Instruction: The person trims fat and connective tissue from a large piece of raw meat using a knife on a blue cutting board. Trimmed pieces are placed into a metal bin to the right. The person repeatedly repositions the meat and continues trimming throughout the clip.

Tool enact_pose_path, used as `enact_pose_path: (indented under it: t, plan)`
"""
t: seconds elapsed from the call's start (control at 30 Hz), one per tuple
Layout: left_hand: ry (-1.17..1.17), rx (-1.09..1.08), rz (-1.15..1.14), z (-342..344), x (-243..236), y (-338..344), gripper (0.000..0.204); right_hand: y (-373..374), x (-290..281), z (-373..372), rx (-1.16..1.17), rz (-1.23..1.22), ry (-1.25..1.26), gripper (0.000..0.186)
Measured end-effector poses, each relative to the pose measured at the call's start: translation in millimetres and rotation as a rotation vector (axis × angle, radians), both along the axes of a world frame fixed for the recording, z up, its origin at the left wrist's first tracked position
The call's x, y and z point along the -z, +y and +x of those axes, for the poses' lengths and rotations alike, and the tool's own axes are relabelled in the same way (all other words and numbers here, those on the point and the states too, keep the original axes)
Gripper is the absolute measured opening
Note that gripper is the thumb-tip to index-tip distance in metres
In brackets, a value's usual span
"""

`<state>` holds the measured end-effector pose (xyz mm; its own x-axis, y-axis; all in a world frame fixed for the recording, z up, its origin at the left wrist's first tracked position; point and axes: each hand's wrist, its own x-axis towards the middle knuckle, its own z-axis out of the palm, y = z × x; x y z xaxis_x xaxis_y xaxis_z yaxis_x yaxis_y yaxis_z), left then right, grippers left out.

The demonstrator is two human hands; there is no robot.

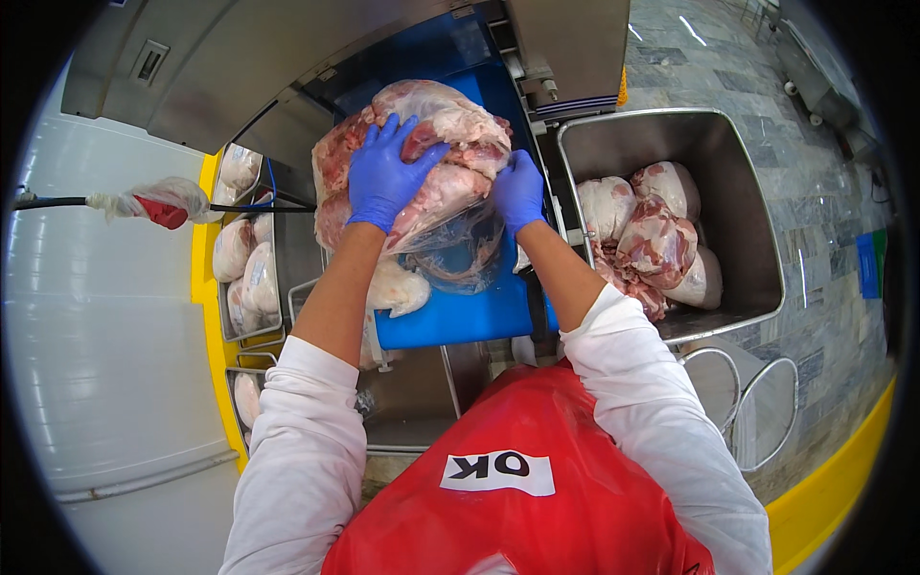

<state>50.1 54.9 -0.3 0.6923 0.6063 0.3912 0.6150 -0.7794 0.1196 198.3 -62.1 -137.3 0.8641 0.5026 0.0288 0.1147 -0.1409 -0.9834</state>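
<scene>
Raw meat (455, 182) lies at 11 o'clock on the blue work surface (460, 324), with clear film (479, 257) at its 5 o'clock edge. Left hand (388, 172): fingers spread, laid over the meat's upper face. Right hand (519, 192): at the meat's 3 o'clock edge, fingers curled; whether they pinch meat or film cannot be told. Step in hand, as judged: steadying the meat. Next move probably calls for firm two-sided control, loose film kept clear.

Passage open over near edge of blue surface (460, 321); meat (452, 184) (bulky) blocks middle; steel tub (740, 192) walls right.
</scene>
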Motion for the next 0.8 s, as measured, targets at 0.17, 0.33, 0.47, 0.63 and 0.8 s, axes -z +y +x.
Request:
enact_pose_path:
  t: [0.17,0.33,0.47,0.63,0.8]
  plan:
    - [-0.053,0.041,-0.067,-4.2,-4.9,-2.7,0.075,-14.8,-11.9,-8.5,-0.022,-0.054,0.058,0.019]
    - [-0.095,0.12,-0.18,-14.7,-12.6,-2.6,0.071,-39.7,-19.9,-35.6,0.045,-0.063,0.078,0.016]
    - [-0.092,0.206,-0.209,-21.8,-15.9,2.9,0.07,-57.2,-22.3,-50.0,0.05,0.004,0.12,0.015]
    - [-0.069,0.243,-0.183,-22.4,-11.9,9.4,0.068,-53.4,-27.1,-46.3,0.131,0.229,-0.021,0.026]
    - [-0.05,0.275,-0.158,-20.6,-13.1,9.5,0.071,-27.4,-36.3,-5.5,-0.008,0.261,-0.25,0.04]
